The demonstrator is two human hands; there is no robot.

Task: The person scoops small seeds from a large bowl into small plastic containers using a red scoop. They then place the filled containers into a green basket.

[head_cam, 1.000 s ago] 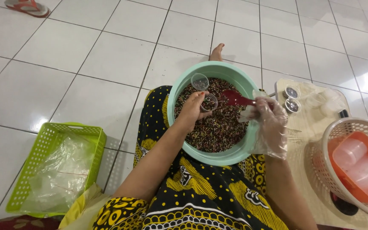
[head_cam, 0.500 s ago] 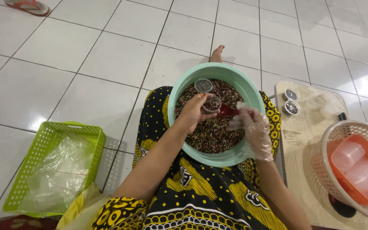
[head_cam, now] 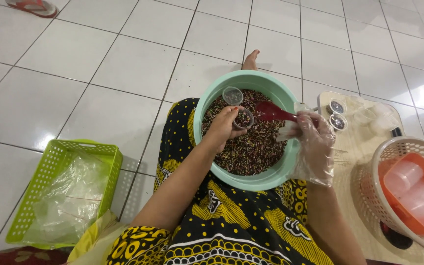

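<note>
Left grip on cup, filled cups nearby

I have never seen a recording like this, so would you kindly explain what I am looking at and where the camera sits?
There is no machine here: a person sits on a tiled floor, and the single camera is worn on their head, looking down at their own two hands. A mint-green bowl rests on their lap, full of dark mixed sprinkles. The left hand holds a small clear cup over the bowl, its hinged lid open. The right hand, in a thin plastic glove, holds a red spoon beside the cup. To the right lies a wooden board with two filled, closed cups, and a round basket of empty cups. To the left stands a green basket with a clear bag inside.
</note>
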